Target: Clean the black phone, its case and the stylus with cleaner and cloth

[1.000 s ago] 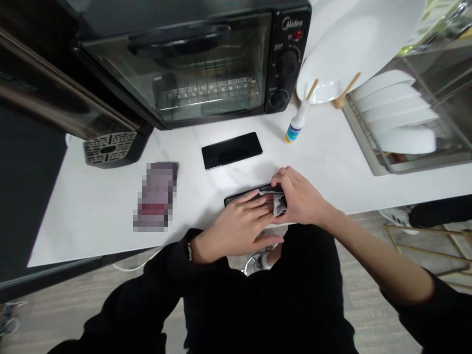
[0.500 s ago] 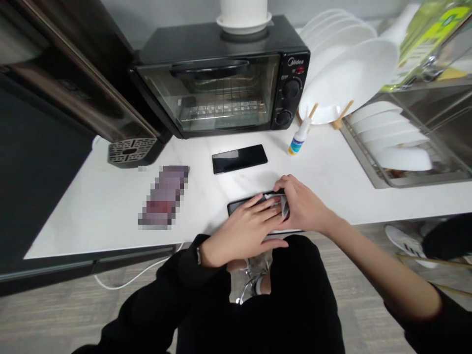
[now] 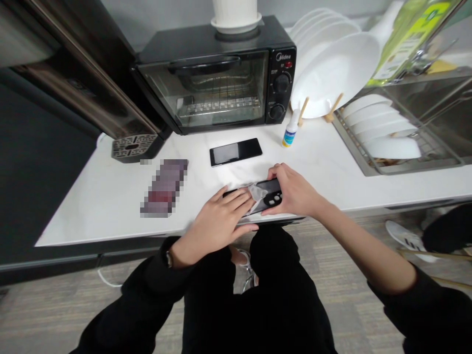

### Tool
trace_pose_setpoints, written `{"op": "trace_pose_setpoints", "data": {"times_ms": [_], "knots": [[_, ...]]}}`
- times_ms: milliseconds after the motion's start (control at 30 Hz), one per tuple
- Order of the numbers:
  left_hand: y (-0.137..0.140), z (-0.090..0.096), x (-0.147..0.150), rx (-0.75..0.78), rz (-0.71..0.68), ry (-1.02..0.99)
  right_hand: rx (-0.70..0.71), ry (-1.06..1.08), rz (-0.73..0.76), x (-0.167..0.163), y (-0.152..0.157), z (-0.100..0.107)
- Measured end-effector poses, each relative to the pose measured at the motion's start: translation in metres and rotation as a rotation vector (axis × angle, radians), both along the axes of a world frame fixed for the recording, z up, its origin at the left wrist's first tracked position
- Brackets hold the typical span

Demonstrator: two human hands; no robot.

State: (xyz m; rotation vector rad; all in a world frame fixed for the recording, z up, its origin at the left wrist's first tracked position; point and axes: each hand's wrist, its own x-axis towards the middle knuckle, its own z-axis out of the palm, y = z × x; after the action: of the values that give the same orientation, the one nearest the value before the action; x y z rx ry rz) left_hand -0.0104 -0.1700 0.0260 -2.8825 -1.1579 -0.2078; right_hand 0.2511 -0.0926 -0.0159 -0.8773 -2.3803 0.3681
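A black phone case (image 3: 273,187) with round camera cut-outs lies on the counter near its front edge. My right hand (image 3: 295,189) grips the case's right end, thumb on the near side and fingers on the far side. With fingers stretched out flat, my left hand (image 3: 223,211) presses a thin white wipe (image 3: 258,192) against the case. Part of the wipe bunches up beyond the fingertips. The case's left part is mostly hidden under that hand. Behind the case lies a black phone (image 3: 236,152), screen up.
A small spray bottle (image 3: 289,132) stands right of the phone. A pixelated flat item (image 3: 165,187) lies left. Behind are a toaster oven (image 3: 221,88) and a drip tray (image 3: 132,146). Plates (image 3: 332,73) stand in a rack beside the sink (image 3: 372,167).
My left hand has slid left along the case with the wipe, uncovering the camera cut-outs. My right hand still holds the right end. The view has shifted slightly.
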Motion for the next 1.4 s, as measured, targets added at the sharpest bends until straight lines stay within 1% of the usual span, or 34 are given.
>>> {"op": "trace_pose_setpoints", "data": {"times_ms": [100,167,233,333,400,500,567,633,733,900,1000,1100,1233,1400], "knots": [[-0.015,0.004,-0.020,0.034,0.049,0.043,-0.010,-0.001,-0.006,0.000,0.000,0.000],[-0.024,0.004,-0.029,0.046,0.044,0.048,-0.026,-0.007,-0.003,0.000,0.000,0.001],[-0.028,0.002,-0.031,0.046,0.034,0.034,-0.034,-0.017,0.005,0.000,-0.001,0.002],[-0.022,-0.001,-0.019,-0.014,-0.010,-0.009,-0.015,-0.019,0.024,0.000,0.000,0.002],[-0.011,-0.003,-0.003,-0.077,-0.098,-0.058,-0.004,-0.011,0.048,0.000,0.000,0.001],[0.011,-0.003,0.021,-0.119,-0.203,-0.149,0.002,0.007,0.079,0.000,0.001,-0.002],[0.023,-0.004,0.031,-0.150,-0.256,-0.174,0.005,0.015,0.082,0.001,0.001,-0.003],[0.028,-0.006,0.034,-0.151,-0.275,-0.165,0.000,0.015,0.078,0.001,0.001,-0.003],[0.024,-0.008,0.027,-0.104,-0.240,-0.116,-0.013,0.005,0.074,0.001,0.001,-0.002],[0.010,-0.003,-0.004,-0.044,-0.112,-0.060,-0.026,0.005,0.049,0.000,-0.001,0.000],[0.001,0.001,-0.021,-0.044,-0.090,-0.034,-0.037,0.008,0.039,0.000,-0.001,0.002],[-0.006,-0.001,-0.028,-0.036,-0.085,-0.014,-0.048,0.007,0.061,0.000,-0.002,0.003],[-0.004,-0.008,-0.018,-0.047,-0.095,-0.055,-0.044,0.016,0.096,0.000,0.001,0.003],[0.021,-0.012,0.019,-0.068,-0.148,-0.115,-0.074,0.002,0.211,-0.009,0.017,0.001]]}}
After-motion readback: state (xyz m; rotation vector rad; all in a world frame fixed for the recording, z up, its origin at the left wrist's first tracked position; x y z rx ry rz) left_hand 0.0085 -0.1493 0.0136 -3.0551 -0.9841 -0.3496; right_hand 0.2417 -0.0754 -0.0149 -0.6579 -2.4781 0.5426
